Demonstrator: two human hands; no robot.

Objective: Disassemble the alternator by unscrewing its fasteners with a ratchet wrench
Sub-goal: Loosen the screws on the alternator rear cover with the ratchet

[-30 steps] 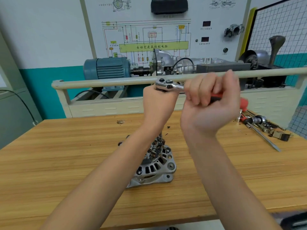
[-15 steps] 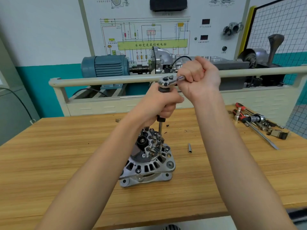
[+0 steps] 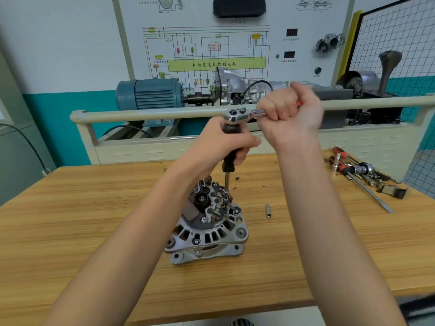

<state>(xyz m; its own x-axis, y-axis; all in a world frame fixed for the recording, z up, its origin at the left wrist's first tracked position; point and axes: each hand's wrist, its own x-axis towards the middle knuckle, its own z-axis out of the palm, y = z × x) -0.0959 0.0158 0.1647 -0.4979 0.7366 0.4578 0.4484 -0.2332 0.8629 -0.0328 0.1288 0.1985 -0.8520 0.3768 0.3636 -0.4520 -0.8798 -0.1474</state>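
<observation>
Chrome ratchet wrench point(image 3: 237, 116) gripped by both hands (left hand point(image 3: 226, 144), right hand point(image 3: 290, 114)) above alternator point(image 3: 207, 227)

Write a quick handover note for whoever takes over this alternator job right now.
Left hand grips the black extension handle, holding it upright. Right hand grips the ratchet wrench handle. The socket sits on a fastener on top of the alternator, which stands on the wooden bench. A loose socket lies to its right. Housing bolts are still in place; keep unscrewing.

"自动变速器控制电脑" on wiring panel point(image 3: 216, 64)
</observation>
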